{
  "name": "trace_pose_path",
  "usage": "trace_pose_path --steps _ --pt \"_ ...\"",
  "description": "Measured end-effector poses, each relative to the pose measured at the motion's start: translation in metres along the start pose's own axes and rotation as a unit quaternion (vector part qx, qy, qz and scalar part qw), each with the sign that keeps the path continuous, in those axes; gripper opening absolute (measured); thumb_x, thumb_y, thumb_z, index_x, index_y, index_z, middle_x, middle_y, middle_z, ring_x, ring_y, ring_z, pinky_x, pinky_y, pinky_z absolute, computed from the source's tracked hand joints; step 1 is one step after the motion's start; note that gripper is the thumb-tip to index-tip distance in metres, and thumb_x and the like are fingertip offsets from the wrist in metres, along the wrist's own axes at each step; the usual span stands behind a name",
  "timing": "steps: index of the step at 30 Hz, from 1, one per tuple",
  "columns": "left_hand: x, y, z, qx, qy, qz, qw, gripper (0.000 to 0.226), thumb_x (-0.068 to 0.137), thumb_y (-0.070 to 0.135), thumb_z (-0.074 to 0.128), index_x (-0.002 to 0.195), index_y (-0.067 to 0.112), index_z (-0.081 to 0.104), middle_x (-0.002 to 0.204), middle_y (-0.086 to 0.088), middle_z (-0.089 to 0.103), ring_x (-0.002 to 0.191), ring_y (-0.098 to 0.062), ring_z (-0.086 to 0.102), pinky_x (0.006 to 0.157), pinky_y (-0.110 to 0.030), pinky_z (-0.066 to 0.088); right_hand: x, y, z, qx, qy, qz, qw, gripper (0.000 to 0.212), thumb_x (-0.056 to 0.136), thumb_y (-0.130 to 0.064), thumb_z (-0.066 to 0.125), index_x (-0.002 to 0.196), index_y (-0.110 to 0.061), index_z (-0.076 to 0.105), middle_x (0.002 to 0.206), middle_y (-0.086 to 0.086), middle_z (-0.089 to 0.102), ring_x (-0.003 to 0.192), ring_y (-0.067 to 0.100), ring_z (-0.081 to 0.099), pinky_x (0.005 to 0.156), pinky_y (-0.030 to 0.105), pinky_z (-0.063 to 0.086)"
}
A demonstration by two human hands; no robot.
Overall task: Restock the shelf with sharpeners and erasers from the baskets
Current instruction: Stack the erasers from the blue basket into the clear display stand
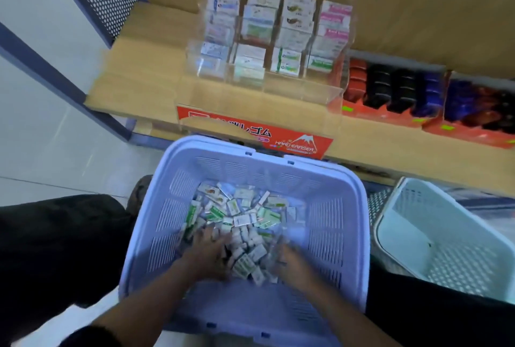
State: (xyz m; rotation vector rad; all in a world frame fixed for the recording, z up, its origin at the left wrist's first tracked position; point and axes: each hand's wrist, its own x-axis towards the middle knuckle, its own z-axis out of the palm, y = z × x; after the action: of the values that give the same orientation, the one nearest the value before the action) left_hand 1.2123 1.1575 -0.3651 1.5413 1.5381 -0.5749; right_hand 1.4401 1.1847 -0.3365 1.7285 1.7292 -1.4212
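As only the head view is given, landmark: lilac basket (359, 188), on the floor between the person's knees, just in front of the shelf (133, 82).
Erasers, loose: a heap of small wrapped erasers (245, 215) on the bottom of the lilac basket, a good quantity not yet shelved.
Left hand: left hand (207, 252) is down in the near side of the heap, fingers among the packets. Motion blur hides whether it has hold of any.
Right hand: right hand (292, 263) is beside it in the same heap, equally blurred. Its hold cannot be told.
Acrylic rack: acrylic rack (267, 40) stands on the shelf, directly beyond the lilac basket. The back and middle tiers are stocked with boxed erasers; the front tier shows bare compartments.
Red sign: red sign (295, 140) at the rack's foot, just beyond the basket's far rim, reads HARD ERASER.
Sharpeners: sharpeners (395, 90) in red, black and blue, packed in red trays on the shelf, beyond and right of the lilac basket. The trays look full.
White basket: white basket (412, 207) sits just right of the lilac basket, with nothing to be made out in the part in view.
Progress, judged: the sharpeners appear largely shelved and the erasers partly. The rack's front tier and the heap are left to do.
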Motion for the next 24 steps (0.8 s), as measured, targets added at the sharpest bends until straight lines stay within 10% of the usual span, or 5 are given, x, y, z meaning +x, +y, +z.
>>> trace_pose_path --steps 3,12,17,24 --pt "0.011 0.003 0.02 -0.001 0.018 -0.021 1.0 0.138 0.034 0.102 0.034 0.15 0.037 -0.001 0.156 -0.02 0.001 0.142 -0.045 0.002 0.113 -0.057 0.013 -0.003 0.018 0.023 0.07 -0.02 0.047 0.996 0.052 0.093 -0.022 0.058 0.139 -0.008 0.039 0.135 0.013 0.049 0.125 0.029 0.048 0.099 0.028 0.04" --pt "0.023 -0.003 0.022 -0.072 0.123 -0.024 0.99 0.102 0.067 0.064 0.068 0.149 0.032 0.017 0.146 -0.004 0.029 0.135 -0.03 0.026 0.109 -0.041 0.021 0.015 0.0 0.027 0.182 -0.028 -0.002 0.983 0.064 0.082 -0.003 0.069 0.138 -0.01 0.037 0.129 0.004 0.047 0.108 0.007 0.049 0.073 0.001 0.041" --pt "0.035 -0.011 0.021 -0.088 0.136 0.028 0.986 0.096 0.071 0.063 0.066 0.148 0.028 0.022 0.15 -0.003 0.029 0.138 -0.023 0.024 0.112 -0.04 0.012 0.035 -0.008 0.055 0.238 0.067 0.056 0.967 0.071 0.071 -0.01 0.081 0.13 -0.014 0.041 0.123 0.001 0.05 0.122 0.02 0.048 0.1 0.043 0.044" --pt "0.045 0.007 0.011 -0.241 0.159 -0.009 0.957 0.057 0.074 0.053 0.072 0.12 0.028 0.051 0.13 -0.006 0.04 0.12 -0.029 0.035 0.094 -0.038 0.033 0.054 -0.008 0.06 0.299 0.12 0.12 0.939 0.037 0.076 -0.017 0.077 0.093 -0.036 0.051 0.1 -0.006 0.056 0.096 0.017 0.056 0.078 0.035 0.051"
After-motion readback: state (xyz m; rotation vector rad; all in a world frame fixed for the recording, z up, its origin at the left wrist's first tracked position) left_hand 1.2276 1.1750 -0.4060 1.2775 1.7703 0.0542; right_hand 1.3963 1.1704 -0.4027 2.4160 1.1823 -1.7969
